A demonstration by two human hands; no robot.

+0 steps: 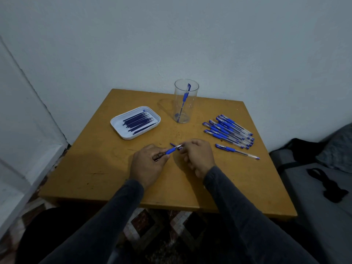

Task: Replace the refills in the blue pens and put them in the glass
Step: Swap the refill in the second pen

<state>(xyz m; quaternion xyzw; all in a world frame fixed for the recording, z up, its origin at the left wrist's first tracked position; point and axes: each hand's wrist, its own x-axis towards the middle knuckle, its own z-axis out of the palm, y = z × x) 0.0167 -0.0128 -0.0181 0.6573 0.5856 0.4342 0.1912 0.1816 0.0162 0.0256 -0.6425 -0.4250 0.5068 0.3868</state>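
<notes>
My left hand point(147, 162) grips the barrel of a blue pen point(169, 150) over the middle of the wooden table point(99, 164). My right hand point(197, 155) pinches the pen's metal tip end. A small blue piece point(173, 144), perhaps the cap, lies on the table just behind the tip. A tall clear glass point(185, 101) at the back holds one blue pen. A white tray point(122, 133) of dark blue refills point(138, 121) sits back left. A pile of several blue pens point(228, 130) lies at the right, with one pen point(237, 151) apart in front of it.
The table stands in a corner against a pale wall. A grey bed or seat point(308, 187) with a black strap point(331, 187) and dark bag is to the right. Patterned floor shows below the front edge.
</notes>
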